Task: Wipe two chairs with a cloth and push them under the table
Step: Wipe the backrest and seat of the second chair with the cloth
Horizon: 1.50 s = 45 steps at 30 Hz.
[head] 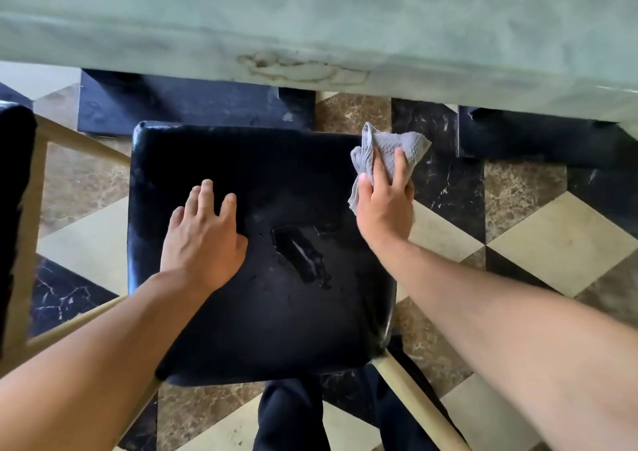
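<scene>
Chair seat of glossy black padded leather [262,254] fills the middle of the head view, square with rounded corners, carried on pale cream-coloured frame rails [417,399] that run out from under its corners. It stands just short of the pale green marbled stone surface [310,12] that spans the top of the view, with the seat's far edge near the surface's rim but not under it. A small wet streak [302,255] glistens on the seat, right of centre. The left hand [203,240] lies flat on the left half of the seat, palm down, fingers [206,191] spread and released, grasping nothing. The right hand [385,205] is at the seat's far right corner, its fingers [400,164] pressed down over a crumpled grey waffle-weave cloth [390,150], holding it there; part of the cloth bunches up past the fingertips and overhangs the seat's edge. A second black padded chair [13,209] with the same cream frame shows at the left border, cut off. Beneath everything lies a floor of diamond-patterned marble tiles [559,243] in cream, brown and black. Dark block-shaped bases [193,105] sit on the floor under the surface. The person's legs in dark trousers [290,416] appear at the bottom, just behind the seat.
</scene>
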{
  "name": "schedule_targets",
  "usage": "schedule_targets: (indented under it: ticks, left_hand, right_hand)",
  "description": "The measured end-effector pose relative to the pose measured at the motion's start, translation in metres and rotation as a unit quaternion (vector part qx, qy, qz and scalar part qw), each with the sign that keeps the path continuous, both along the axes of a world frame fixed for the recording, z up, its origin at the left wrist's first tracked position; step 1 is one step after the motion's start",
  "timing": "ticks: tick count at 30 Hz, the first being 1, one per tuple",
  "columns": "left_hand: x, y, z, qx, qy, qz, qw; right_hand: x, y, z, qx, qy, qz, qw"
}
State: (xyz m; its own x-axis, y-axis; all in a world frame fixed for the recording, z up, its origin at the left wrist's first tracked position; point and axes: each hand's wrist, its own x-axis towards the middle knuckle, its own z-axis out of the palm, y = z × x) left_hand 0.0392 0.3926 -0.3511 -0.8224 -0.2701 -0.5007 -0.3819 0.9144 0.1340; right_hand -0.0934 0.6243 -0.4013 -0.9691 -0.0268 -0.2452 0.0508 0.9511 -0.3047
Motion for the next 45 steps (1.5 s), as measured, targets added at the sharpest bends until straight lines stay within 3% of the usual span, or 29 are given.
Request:
schedule_targets:
  ticks: [4, 7, 11, 13, 15, 18, 21, 25, 33, 39, 42, 45]
  left_hand:
    - [-0.005, 0.004, 0.001, 0.011, -0.003, 0.023, 1.000]
    - [-0.004, 0.004, 0.002, 0.015, -0.008, 0.021, 1.000]
    - [0.001, -0.008, 0.004, 0.015, -0.016, 0.001, 1.000]
    - [0.005, -0.014, 0.006, 0.018, -0.018, -0.001, 1.000]
    - [0.007, -0.015, 0.008, 0.024, -0.020, 0.002, 1.000]
    - [0.008, -0.010, 0.012, 0.030, -0.031, 0.017, 0.999]
    - [0.009, -0.005, 0.014, 0.036, -0.040, 0.028, 0.998]
    - [0.011, -0.006, 0.017, 0.039, -0.040, 0.023, 0.998]
    - [0.024, -0.043, 0.032, 0.015, 0.045, 0.046, 0.998]
    - [0.039, -0.099, 0.033, 0.032, 0.044, 0.053, 0.997]
    - [0.051, -0.122, 0.036, 0.069, 0.039, 0.033, 0.996]
    - [0.061, -0.145, 0.037, 0.081, 0.036, 0.027, 0.996]
  right_hand:
    - [0.043, -0.019, 0.001, 0.041, 0.021, 0.025, 0.999]
    - [0.072, -0.025, -0.002, 0.018, 0.026, 0.139, 0.990]
    - [0.051, 0.011, -0.003, 0.021, 0.038, 0.370, 0.928]
    - [0.023, 0.038, -0.001, 0.052, 0.035, 0.440, 0.896]
    - [0.004, 0.057, 0.002, 0.074, 0.019, 0.417, 0.906]
    - [0.015, 0.060, 0.006, 0.027, -0.021, 0.255, 0.966]
    - [0.046, 0.047, 0.009, 0.023, -0.038, 0.170, 0.984]
    - [0.090, 0.031, 0.016, 0.094, -0.021, 0.229, 0.969]
    - [0.168, -0.037, 0.016, 0.012, -0.039, 0.461, 0.886]
    - [0.141, -0.103, 0.013, 0.023, -0.041, 0.567, 0.822]
    - [0.108, -0.118, 0.012, 0.040, -0.016, 0.560, 0.827]
    - [0.080, -0.124, 0.011, 0.056, 0.018, 0.485, 0.873]
